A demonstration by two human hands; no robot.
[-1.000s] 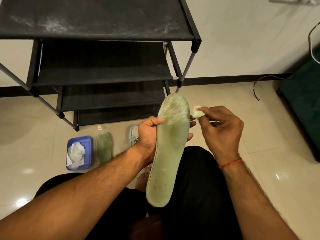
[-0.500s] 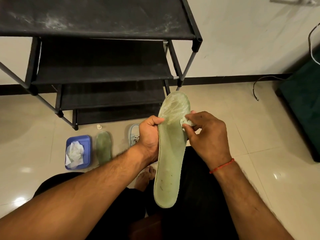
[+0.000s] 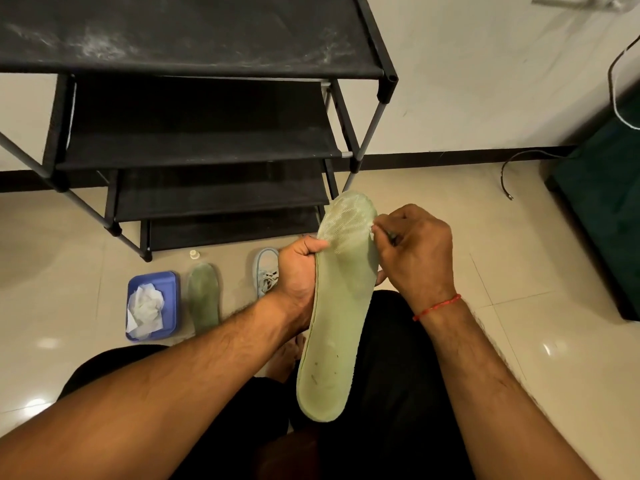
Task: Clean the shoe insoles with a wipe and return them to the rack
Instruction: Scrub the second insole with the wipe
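Above the lap (image 3: 398, 393), one pale green insole (image 3: 341, 306) is gripped along its edge by the left hand (image 3: 298, 271), and a small wipe (image 3: 373, 233), mostly hidden, is pinched in the right hand (image 3: 415, 251) against the toe end. Cleaning is judged to be under way, as dark specks are seen near the heel. Two insoles are counted — the second insole (image 3: 203, 296) lies on the floor (image 3: 450, 220) beside one blue tray (image 3: 173, 282) of crumpled wipes (image 3: 145, 306), whose number cannot be told — along with one shoe (image 3: 266, 271) and one rack (image 3: 207, 64), on whose shelves no insole is seen.
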